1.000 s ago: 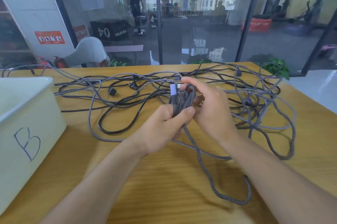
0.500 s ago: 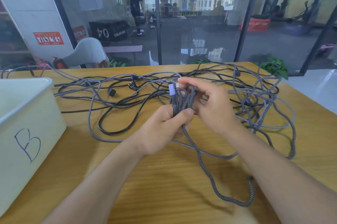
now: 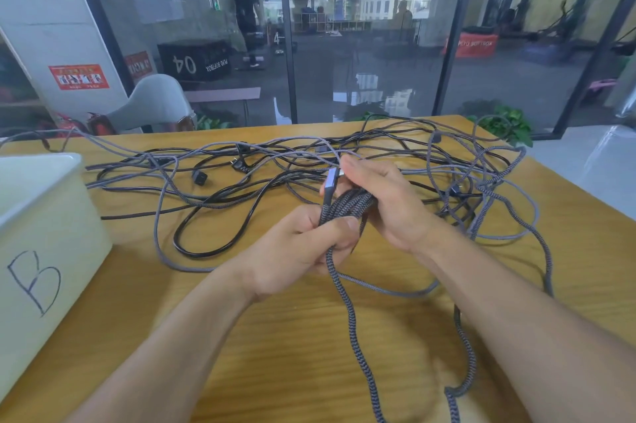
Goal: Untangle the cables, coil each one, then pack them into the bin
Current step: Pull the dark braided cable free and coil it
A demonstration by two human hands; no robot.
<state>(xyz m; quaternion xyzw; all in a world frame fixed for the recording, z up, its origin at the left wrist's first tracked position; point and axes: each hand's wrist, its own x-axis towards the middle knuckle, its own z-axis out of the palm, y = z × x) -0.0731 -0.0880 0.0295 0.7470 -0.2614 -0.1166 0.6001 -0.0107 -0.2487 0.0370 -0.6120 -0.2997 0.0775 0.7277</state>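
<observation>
A braided grey cable (image 3: pixel 347 207) is being coiled above the wooden surface (image 3: pixel 292 353); several loops of it are gathered into a bundle held between the 2 hands. The left hand (image 3: pixel 303 250) is wrapped round the lower part of the bundle, with its fingers (image 3: pixel 344 226) curled and the thumb pressed across the strands; the right hand (image 3: pixel 389 202) is closed on the upper part, and the silver plug (image 3: pixel 332 180) of the cable stands up just beside its fingertips. From the left hand the free length of the cable hangs down, runs toward the near edge of the surface and turns back up on the right. Behind the hands the tangle of cables (image 3: pixel 344 154), black and grey, is spread across the far half of the surface; the white bin (image 3: pixel 44 216), marked with a B, stands at the left edge, well apart from the hands.

The step in hand is judged to be the winding of the last loops; it is best done with the left grip kept firm so that the loops already made are not let slip; each new loop is best matched in size to the rest; the free length should be drawn up gently, since it may cross other strands on the right; a twist per loop would keep the braid flat; the plug is best kept outside the bundle.
</observation>
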